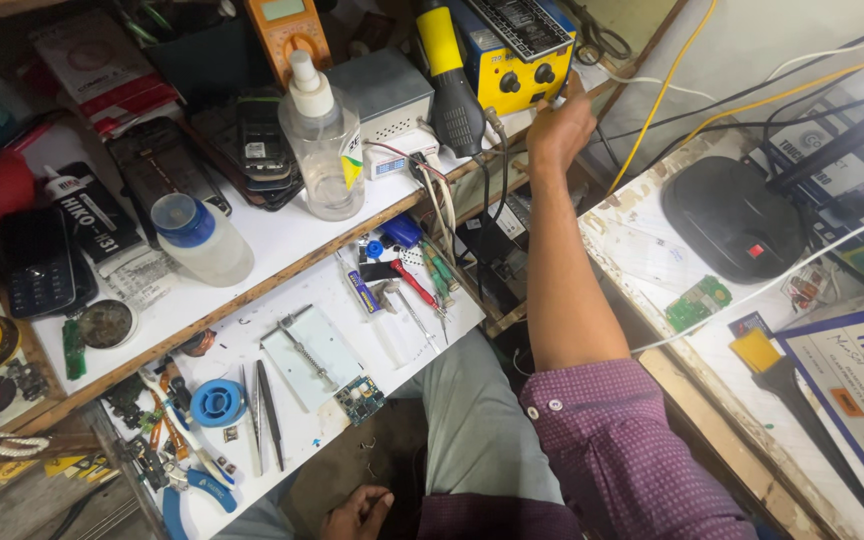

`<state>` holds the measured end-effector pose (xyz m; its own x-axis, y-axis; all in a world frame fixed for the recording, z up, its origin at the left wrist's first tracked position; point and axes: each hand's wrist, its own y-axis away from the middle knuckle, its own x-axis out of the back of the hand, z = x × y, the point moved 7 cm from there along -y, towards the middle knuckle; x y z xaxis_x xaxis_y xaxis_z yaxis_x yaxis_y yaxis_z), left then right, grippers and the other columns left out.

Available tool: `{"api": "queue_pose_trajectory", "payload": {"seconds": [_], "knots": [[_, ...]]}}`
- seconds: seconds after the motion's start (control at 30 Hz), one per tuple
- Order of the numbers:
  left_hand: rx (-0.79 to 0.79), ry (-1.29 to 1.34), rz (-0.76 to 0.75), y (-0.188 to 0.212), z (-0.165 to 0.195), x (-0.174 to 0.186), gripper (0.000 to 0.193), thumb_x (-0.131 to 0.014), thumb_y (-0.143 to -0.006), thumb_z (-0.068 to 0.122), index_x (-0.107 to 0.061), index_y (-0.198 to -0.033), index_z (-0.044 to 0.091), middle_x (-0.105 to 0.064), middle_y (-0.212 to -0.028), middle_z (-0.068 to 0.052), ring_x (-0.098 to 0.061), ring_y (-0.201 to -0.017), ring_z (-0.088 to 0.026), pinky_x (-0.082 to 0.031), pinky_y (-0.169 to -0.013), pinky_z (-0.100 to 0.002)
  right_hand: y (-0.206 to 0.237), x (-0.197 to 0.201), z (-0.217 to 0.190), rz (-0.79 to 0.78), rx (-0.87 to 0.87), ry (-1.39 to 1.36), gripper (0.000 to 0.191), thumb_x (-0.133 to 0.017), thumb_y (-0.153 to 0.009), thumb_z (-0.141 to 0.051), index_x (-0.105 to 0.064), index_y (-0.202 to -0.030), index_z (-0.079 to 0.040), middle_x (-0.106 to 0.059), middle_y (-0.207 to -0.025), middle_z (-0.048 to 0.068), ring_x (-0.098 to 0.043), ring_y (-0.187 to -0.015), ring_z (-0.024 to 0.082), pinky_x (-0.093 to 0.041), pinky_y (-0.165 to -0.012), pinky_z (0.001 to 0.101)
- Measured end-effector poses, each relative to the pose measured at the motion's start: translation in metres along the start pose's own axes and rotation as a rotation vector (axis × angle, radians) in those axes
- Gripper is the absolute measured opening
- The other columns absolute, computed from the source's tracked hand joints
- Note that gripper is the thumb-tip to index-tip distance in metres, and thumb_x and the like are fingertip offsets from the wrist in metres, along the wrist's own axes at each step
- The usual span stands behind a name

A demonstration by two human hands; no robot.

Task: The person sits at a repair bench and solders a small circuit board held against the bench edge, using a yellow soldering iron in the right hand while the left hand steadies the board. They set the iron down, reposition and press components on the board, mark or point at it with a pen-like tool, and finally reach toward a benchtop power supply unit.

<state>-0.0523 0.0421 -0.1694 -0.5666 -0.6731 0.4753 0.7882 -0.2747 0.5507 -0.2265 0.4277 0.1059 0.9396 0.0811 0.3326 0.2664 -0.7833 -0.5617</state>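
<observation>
The right hand (560, 128) is extended, fingers loosely curled and holding nothing, to the yellow rework station (518, 52) on the upper shelf (252, 245), while the left hand (357, 513) is rested empty beside the lap, so a control-setting step is judged in hand, for which a precise fingertip grip on a knob (544, 72) is required.

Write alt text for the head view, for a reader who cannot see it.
A person's right hand reaches up to a yellow and blue bench unit on a cluttered repair shelf. The left hand rests low by the lap, below a white work board with tweezers and a small circuit board.
</observation>
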Motion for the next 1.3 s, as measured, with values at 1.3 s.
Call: {"api": "queue_pose_trajectory", "payload": {"seconds": [1.3], "knots": [[-0.069,0.119,0.054,-0.014,-0.015,0.016,0.026,-0.083,-0.079,0.036,-0.082,-0.097,0.017,-0.07,-0.062,-0.001,-0.065,-0.058,-0.008,-0.055,-0.063,-0.027,0.055,-0.012,-0.018,-0.009,0.085,-0.432,0.022,-0.067,-0.102,-0.007,-0.072,-0.122,-0.002,-0.077,-0.105,0.009,-0.063,-0.08,0.013,-0.051,-0.07,0.0301]]}}
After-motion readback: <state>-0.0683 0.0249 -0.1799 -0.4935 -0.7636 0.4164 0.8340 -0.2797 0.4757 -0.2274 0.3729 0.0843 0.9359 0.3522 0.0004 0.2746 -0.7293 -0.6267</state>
